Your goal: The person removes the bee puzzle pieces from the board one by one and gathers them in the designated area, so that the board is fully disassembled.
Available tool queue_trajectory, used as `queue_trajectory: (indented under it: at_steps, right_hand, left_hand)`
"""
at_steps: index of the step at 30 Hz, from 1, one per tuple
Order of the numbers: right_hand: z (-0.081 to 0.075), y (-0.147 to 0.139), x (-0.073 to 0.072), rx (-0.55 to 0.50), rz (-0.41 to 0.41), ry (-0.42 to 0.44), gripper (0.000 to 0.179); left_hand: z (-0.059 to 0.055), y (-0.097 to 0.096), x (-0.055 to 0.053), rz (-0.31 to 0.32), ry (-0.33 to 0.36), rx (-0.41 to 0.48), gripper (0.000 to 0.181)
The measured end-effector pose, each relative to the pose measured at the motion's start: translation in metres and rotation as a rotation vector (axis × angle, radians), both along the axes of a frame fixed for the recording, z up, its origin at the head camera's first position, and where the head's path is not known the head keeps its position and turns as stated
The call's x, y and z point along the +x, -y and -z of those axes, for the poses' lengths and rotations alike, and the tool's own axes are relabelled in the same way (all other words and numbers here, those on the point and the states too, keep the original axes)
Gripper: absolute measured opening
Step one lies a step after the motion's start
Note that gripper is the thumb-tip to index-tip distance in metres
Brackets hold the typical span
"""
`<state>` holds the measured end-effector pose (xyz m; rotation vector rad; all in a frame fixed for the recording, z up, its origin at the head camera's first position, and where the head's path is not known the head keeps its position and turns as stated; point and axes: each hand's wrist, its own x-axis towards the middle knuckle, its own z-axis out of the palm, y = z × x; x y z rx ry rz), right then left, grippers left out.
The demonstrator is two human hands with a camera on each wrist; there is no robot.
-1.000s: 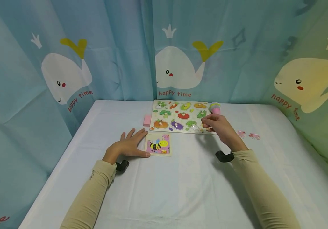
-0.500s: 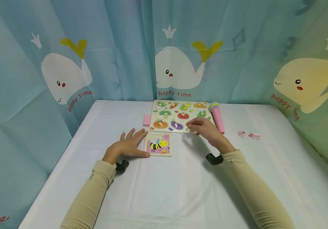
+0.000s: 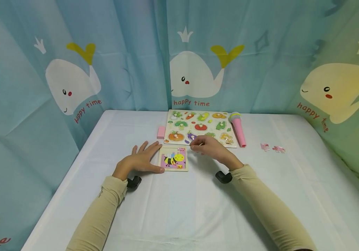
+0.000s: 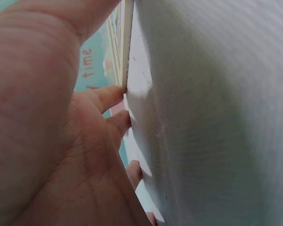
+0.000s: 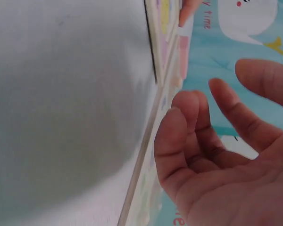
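Observation:
My left hand (image 3: 142, 159) lies on the table with fingers spread. Its forefinger and thumb touch the left corners of a small wooden bee jigsaw puzzle (image 3: 174, 161), whose upper left part shows bare pale board. In the left wrist view, a fingertip (image 4: 118, 93) meets the puzzle frame's edge (image 4: 126, 56). My right hand (image 3: 209, 148) hovers just right of the puzzle, by the front edge of the vegetable peg board. Thumb (image 5: 170, 136) and forefinger tips come together in the right wrist view, the outer fingers apart; I cannot tell whether something small is between them.
Behind the puzzle lies the vegetable peg board (image 3: 188, 124), with a pink block (image 3: 161, 132) at its left and a pink toy microphone (image 3: 238, 130) at its right. Two pink jigsaw pieces (image 3: 265, 147) lie farther right on the white table. A whale-print curtain (image 3: 129, 69) surrounds the back.
My right hand has moved left and slightly nearer, from over the peg board's right side to beside the bee puzzle, uncovering the toy microphone. My left hand stays in place.

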<state>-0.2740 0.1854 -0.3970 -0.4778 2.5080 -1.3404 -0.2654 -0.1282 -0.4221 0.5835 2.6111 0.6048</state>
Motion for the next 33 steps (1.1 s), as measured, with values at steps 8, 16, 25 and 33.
queue_trajectory:
  at_steps: [8, 16, 25, 33]
  right_hand:
    - [0.003, 0.020, -0.001, 0.033, -0.064, -0.047, 0.017]
    - [0.010, 0.035, -0.006, 0.085, -0.169, -0.119, 0.010]
    - [0.021, 0.044, -0.011, 0.150, -0.167, -0.119, 0.008]
    - [0.020, 0.048, -0.012, 0.205, -0.166, -0.109, 0.018]
  left_hand:
    - [0.001, -0.002, -0.002, 0.004, -0.005, -0.030, 0.110]
    - [0.003, -0.002, -0.003, 0.010, 0.003, -0.042, 0.111]
    - [0.003, -0.003, -0.001, -0.002, -0.001, -0.037, 0.110]
    - [0.001, -0.002, -0.002, 0.002, -0.006, -0.034, 0.111]
